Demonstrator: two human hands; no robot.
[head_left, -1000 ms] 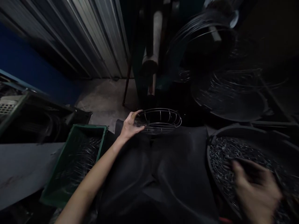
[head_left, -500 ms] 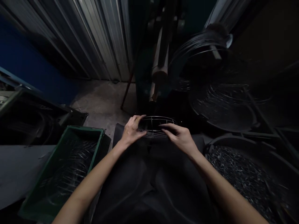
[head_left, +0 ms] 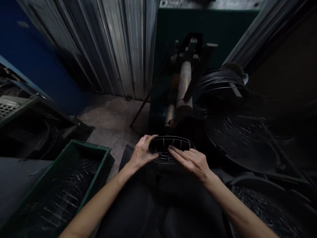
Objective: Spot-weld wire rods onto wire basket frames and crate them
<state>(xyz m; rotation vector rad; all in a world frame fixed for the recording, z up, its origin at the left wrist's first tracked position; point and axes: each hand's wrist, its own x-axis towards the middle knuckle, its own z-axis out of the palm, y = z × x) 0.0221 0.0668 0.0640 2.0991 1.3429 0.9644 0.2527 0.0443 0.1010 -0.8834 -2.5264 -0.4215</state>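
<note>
A round wire frame [head_left: 173, 137], made of thin hoops joined by short cross wires, is held above my dark-clad lap. My left hand [head_left: 143, 152] grips its left end, with the thumb low and the fingers on the upper rim. At the right end, my right hand [head_left: 192, 162] is against the frame, its fingers pointing left across the opening. The right thumb is hard to make out in the dim light, and parts of the lower hoops are hidden by that hand.
A machine with a metal cylinder [head_left: 184, 82] stands ahead. Left is a green crate [head_left: 107, 153] holding wire pieces. Right are a coil of wire [head_left: 220, 77], a dark round pan [head_left: 247, 155] and a tub [head_left: 255, 178] of small metal bits. Corrugated metal wall [head_left: 119, 49] rises behind.
My view has shifted, so the surroundings sit lower in the picture. My right hand has turned, its fingers now stretched further across the frame instead of pinched. My left hand keeps its grip.
</note>
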